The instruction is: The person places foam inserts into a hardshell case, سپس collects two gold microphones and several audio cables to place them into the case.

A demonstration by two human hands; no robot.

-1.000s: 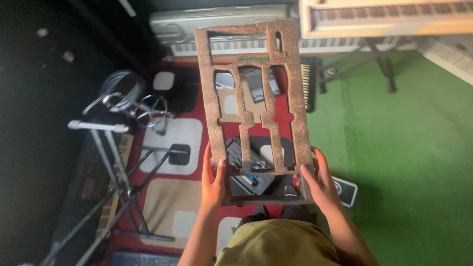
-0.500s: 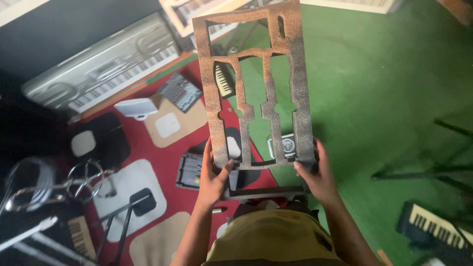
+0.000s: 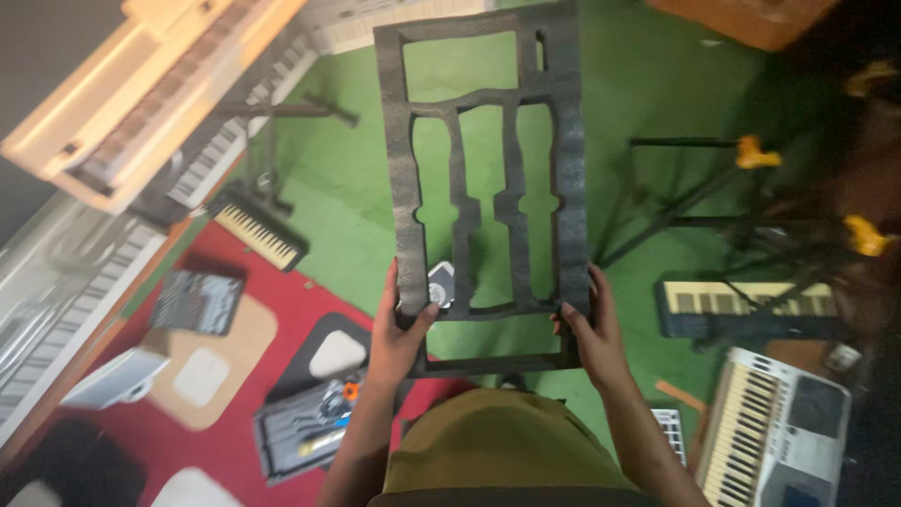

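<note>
I hold a dark grey foam insert (image 3: 488, 94) with several long cut-out openings, raised flat in front of me above the floor. My left hand (image 3: 402, 324) grips its lower left edge, thumb over the top face. My right hand (image 3: 589, 324) grips its lower right edge. The green floor shows through the cut-outs.
Keyboards lie all around: a cream one on a stand (image 3: 150, 94) at upper left, a small black one (image 3: 258, 230), two at lower right (image 3: 751, 305) (image 3: 779, 432). A black folding stand (image 3: 685, 188) is on the green floor. An open tool case (image 3: 310, 427) sits on the red rug.
My view has swung right, from the red rug toward the green floor. The foam insert stays in both hands, held the same way.
</note>
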